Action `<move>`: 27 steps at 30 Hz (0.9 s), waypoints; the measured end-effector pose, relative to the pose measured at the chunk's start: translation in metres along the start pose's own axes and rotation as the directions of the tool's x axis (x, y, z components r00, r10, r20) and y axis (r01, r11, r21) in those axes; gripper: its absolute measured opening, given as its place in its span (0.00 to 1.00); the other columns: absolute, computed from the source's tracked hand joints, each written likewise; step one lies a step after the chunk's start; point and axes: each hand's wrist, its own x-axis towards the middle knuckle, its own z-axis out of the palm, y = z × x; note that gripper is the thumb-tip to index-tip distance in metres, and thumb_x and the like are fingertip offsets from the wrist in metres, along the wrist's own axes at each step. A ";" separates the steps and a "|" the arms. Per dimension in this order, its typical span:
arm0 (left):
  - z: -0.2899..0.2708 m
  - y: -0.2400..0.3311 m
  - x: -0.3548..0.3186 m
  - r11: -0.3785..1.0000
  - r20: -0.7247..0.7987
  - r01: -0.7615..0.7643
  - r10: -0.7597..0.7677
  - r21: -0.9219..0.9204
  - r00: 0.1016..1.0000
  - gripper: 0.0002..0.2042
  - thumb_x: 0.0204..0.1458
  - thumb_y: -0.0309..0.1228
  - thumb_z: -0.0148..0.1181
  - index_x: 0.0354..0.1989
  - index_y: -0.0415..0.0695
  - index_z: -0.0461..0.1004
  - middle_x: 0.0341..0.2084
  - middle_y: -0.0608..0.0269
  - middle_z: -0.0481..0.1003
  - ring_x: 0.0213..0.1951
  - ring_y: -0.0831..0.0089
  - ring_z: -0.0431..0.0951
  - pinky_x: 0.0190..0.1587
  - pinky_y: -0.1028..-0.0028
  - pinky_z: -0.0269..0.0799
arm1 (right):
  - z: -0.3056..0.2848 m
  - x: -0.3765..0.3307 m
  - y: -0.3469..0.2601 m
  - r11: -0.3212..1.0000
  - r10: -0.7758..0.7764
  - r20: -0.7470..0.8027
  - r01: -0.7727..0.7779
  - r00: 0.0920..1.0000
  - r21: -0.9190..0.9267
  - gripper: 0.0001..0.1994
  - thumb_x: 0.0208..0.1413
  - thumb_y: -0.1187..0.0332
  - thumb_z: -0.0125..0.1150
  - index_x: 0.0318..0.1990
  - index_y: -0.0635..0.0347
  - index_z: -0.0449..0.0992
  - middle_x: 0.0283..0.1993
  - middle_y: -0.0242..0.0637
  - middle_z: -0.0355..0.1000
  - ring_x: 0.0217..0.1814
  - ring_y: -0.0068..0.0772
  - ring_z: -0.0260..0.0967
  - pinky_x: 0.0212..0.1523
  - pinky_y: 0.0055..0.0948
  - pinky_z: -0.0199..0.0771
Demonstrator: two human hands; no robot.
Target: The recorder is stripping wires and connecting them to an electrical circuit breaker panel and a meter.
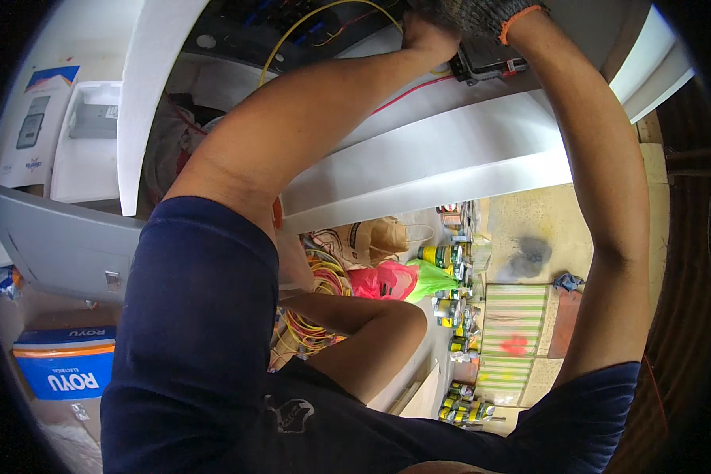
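My bare left hand pinches the looping yellow wire inside the white metal enclosure; my grey knit-gloved right hand grips the black box-shaped breaker. I fear tugging loosens the thin red wire beneath.

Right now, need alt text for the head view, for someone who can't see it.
Seen from above, a person's bare left hand and grey-gloved right hand reach into an open white electrical box, by a black breaker and yellow wire. Wire coils, plastic bags and cans lie on the floor below.
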 end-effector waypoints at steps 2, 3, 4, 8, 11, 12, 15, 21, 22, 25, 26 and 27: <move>-0.001 -0.001 -0.006 0.999 -0.052 0.007 -0.009 -0.031 0.999 0.13 0.56 0.37 0.51 0.44 0.49 0.79 0.43 0.57 0.80 0.46 0.57 0.80 0.46 0.58 0.75 | -0.003 -0.002 -0.003 1.000 -0.008 0.023 0.008 1.000 0.001 0.17 0.55 0.59 0.52 0.42 0.65 0.76 0.36 0.56 0.78 0.42 0.56 0.78 0.41 0.49 0.77; -0.002 -0.001 -0.007 0.998 -0.105 0.010 -0.017 -0.065 0.994 0.13 0.56 0.37 0.51 0.42 0.49 0.80 0.42 0.57 0.81 0.45 0.56 0.81 0.45 0.58 0.75 | -0.004 -0.002 -0.004 1.000 -0.017 0.026 0.017 0.999 0.003 0.17 0.56 0.59 0.52 0.41 0.65 0.76 0.36 0.56 0.78 0.42 0.56 0.78 0.41 0.49 0.77; -0.002 -0.001 -0.008 0.998 -0.103 0.011 -0.018 -0.065 0.994 0.13 0.56 0.37 0.51 0.42 0.49 0.80 0.42 0.57 0.81 0.45 0.56 0.81 0.45 0.58 0.75 | -0.004 -0.004 -0.005 1.000 -0.025 0.033 0.025 0.999 0.006 0.17 0.56 0.58 0.52 0.41 0.65 0.76 0.36 0.56 0.78 0.43 0.56 0.78 0.42 0.49 0.77; -0.006 0.003 -0.007 0.998 0.018 0.036 -0.035 -0.044 0.999 0.13 0.56 0.37 0.51 0.42 0.47 0.79 0.41 0.54 0.80 0.45 0.56 0.80 0.46 0.58 0.75 | -0.004 -0.009 -0.002 0.998 0.002 0.016 -0.003 1.000 0.062 0.18 0.56 0.57 0.52 0.41 0.64 0.76 0.37 0.56 0.78 0.43 0.57 0.77 0.43 0.49 0.77; -0.009 0.002 -0.006 0.999 0.010 0.037 -0.037 0.003 0.999 0.13 0.57 0.37 0.51 0.41 0.46 0.79 0.41 0.53 0.80 0.46 0.55 0.80 0.47 0.58 0.74 | -0.008 -0.009 -0.004 0.999 0.012 0.004 -0.013 1.000 0.045 0.18 0.56 0.57 0.52 0.42 0.64 0.76 0.37 0.56 0.77 0.44 0.57 0.77 0.43 0.50 0.76; -0.010 0.000 -0.006 0.998 -0.090 0.043 -0.047 -0.044 0.995 0.12 0.56 0.36 0.51 0.41 0.46 0.79 0.41 0.52 0.80 0.45 0.54 0.80 0.47 0.57 0.74 | -0.007 -0.006 -0.005 0.999 0.006 -0.009 -0.006 1.000 0.047 0.18 0.56 0.57 0.52 0.42 0.64 0.76 0.38 0.56 0.77 0.44 0.58 0.77 0.43 0.50 0.76; -0.013 0.006 -0.007 0.995 -0.084 0.045 -0.052 -0.084 0.995 0.12 0.56 0.36 0.52 0.41 0.46 0.79 0.41 0.52 0.80 0.45 0.54 0.80 0.47 0.57 0.75 | -0.003 -0.008 -0.002 0.999 0.012 -0.010 -0.012 1.000 0.044 0.18 0.55 0.58 0.52 0.42 0.64 0.76 0.38 0.57 0.77 0.44 0.58 0.77 0.44 0.50 0.76; -0.007 0.008 -0.006 0.966 -0.061 0.101 -0.119 -0.236 0.991 0.12 0.56 0.36 0.53 0.42 0.47 0.79 0.43 0.54 0.80 0.48 0.55 0.79 0.49 0.60 0.74 | -0.003 -0.011 0.001 0.999 -0.012 0.006 0.012 1.000 0.035 0.18 0.52 0.59 0.55 0.41 0.64 0.77 0.38 0.57 0.77 0.44 0.58 0.77 0.43 0.50 0.76; -0.002 0.004 -0.006 0.967 -0.062 0.102 -0.119 -0.234 0.991 0.12 0.56 0.36 0.53 0.42 0.47 0.79 0.43 0.54 0.80 0.48 0.55 0.79 0.49 0.60 0.74 | -0.002 -0.009 0.003 0.998 -0.051 -0.009 0.051 0.999 0.027 0.18 0.51 0.59 0.55 0.41 0.65 0.77 0.37 0.57 0.77 0.44 0.57 0.77 0.43 0.49 0.76; 0.016 -0.019 -0.013 0.989 -0.049 0.031 -0.038 -0.141 0.998 0.14 0.56 0.36 0.52 0.47 0.48 0.77 0.49 0.54 0.78 0.55 0.59 0.75 0.55 0.62 0.71 | 0.000 0.009 0.008 0.910 -0.414 -0.001 0.414 0.910 0.006 0.16 0.49 0.60 0.56 0.37 0.65 0.79 0.35 0.57 0.77 0.43 0.56 0.77 0.42 0.48 0.77; 0.021 -0.028 -0.014 0.987 -0.097 -0.083 0.097 0.136 0.991 0.16 0.57 0.36 0.52 0.51 0.48 0.76 0.53 0.54 0.75 0.58 0.60 0.72 0.58 0.62 0.68 | 0.000 0.011 0.005 0.907 -0.422 -0.010 0.422 0.907 0.004 0.16 0.49 0.60 0.56 0.37 0.65 0.79 0.35 0.57 0.77 0.43 0.56 0.77 0.42 0.48 0.77; 0.023 -0.038 -0.014 0.896 -0.104 -0.174 0.236 0.409 0.966 0.18 0.57 0.36 0.51 0.55 0.49 0.74 0.56 0.54 0.73 0.61 0.61 0.69 0.61 0.62 0.65 | 0.000 0.014 -0.002 0.912 -0.410 -0.078 0.411 0.909 -0.005 0.15 0.48 0.61 0.56 0.36 0.64 0.80 0.35 0.56 0.77 0.42 0.55 0.77 0.42 0.47 0.77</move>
